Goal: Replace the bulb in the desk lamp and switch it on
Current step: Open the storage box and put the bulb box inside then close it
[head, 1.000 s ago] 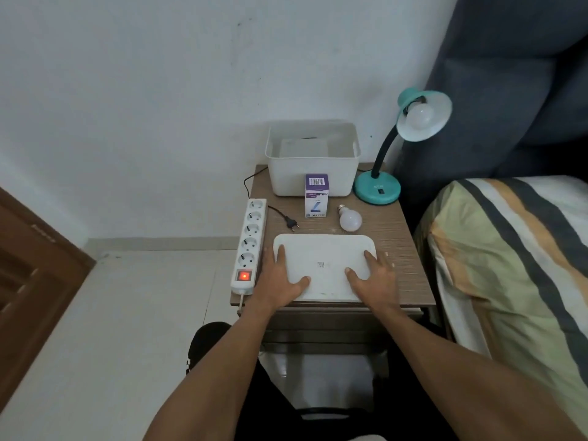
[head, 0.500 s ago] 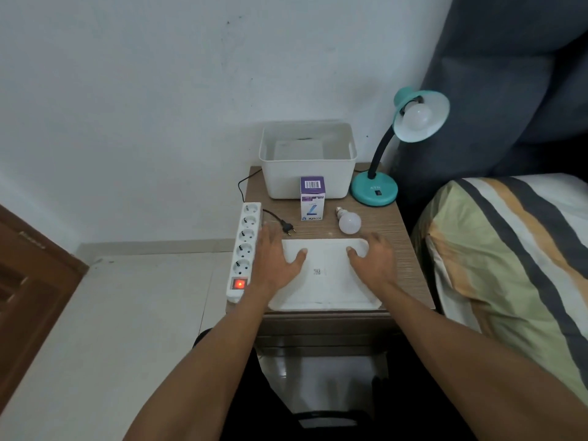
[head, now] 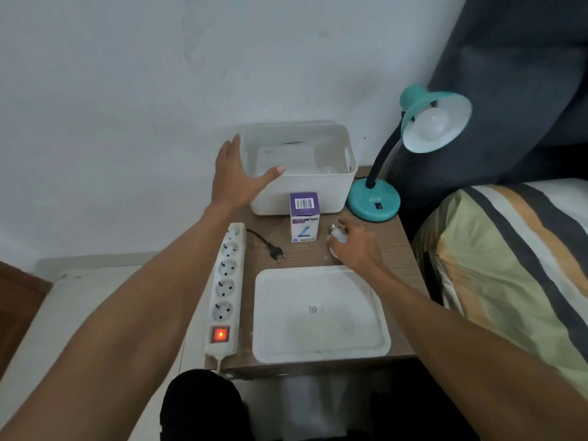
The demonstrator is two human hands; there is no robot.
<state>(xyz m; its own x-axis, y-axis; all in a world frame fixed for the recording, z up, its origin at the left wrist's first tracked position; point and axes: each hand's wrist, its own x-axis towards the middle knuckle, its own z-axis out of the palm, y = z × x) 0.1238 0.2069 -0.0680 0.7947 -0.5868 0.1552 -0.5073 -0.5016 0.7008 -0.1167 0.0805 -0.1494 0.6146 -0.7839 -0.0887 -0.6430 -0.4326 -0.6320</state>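
A teal desk lamp (head: 374, 202) stands at the back right of the bedside table, unlit, with a white bulb (head: 432, 122) in its shade. A loose white bulb (head: 336, 237) lies on the wood next to a purple and white bulb box (head: 304, 218). My right hand (head: 356, 246) rests over the loose bulb with its fingers curled on it. My left hand (head: 237, 176) is spread open at the left front corner of the white bin (head: 318, 192), thumb against the rim. The lamp's black plug (head: 276, 252) lies unplugged beside the power strip (head: 224, 291).
The power strip's red switch (head: 220, 334) glows. A white tray (head: 318, 313) lies at the table's front. A striped bed (head: 509, 265) is close on the right, a dark headboard behind the lamp, and a wall behind the table.
Both hands left the white tray. My left hand reached up to the bin's corner and my right hand moved forward onto the loose bulb. The view has come closer.
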